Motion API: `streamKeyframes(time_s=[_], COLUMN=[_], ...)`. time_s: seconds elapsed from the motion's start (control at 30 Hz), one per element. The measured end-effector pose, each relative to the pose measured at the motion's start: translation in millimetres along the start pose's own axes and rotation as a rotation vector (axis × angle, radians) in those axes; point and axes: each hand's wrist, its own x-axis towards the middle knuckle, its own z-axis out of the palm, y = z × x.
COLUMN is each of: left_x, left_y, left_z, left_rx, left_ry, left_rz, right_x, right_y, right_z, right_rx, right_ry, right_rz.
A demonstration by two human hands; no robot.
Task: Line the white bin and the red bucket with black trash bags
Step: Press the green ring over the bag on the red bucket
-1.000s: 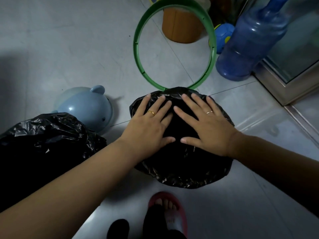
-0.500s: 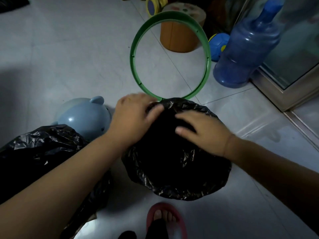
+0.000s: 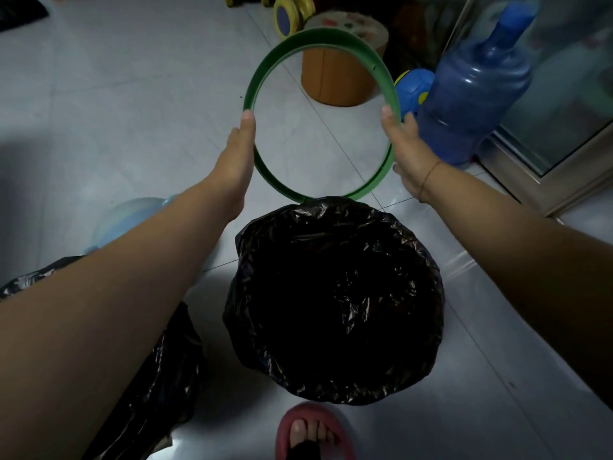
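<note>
Head view. Left hand [image 3: 239, 151]: arm stretched forward, thumb up along the left edge of the green ring [image 3: 321, 111], fingers hidden behind it, clasping. Right hand [image 3: 407, 151]: same pose on the right edge, thumb on the rim, fingers wrapped behind. Ring held tilted, its lower edge just above the far rim of the black trash bag [image 3: 335, 293], which lines a container standing on the tiled floor [image 3: 132, 94]. Second black bag [image 3: 166, 376]: under left forearm. Half a second earlier both hands were at the bag's far rim; now both are off it and on the ring.
</note>
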Motion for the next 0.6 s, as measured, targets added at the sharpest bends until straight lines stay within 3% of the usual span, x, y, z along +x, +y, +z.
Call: streamKeyframes(time_s=[0.23,0.37,0.5,0.6], left_x=[-25,-67,-97,-122], left_y=[11,20,17,0], left_z=[-11,-20,-38,-41], left_rx=[-0.053,-0.093,-0.178,-0.122], left_ry=[-0.019,-0.047,0.021,-0.048], left_rz=[0.087,0.162,0.112,0.059], right_x=[-22,-67,-121,-157], right_y=[-27,-42,-39,-21], right_z=[-22,-38,-53,-53], right_rx=[0.176,0.2,0.241,0.257], right_ry=[-0.01,-0.1,-0.164,-0.156], right_rz=[-0.042,-0.085,-0.129,-0.109])
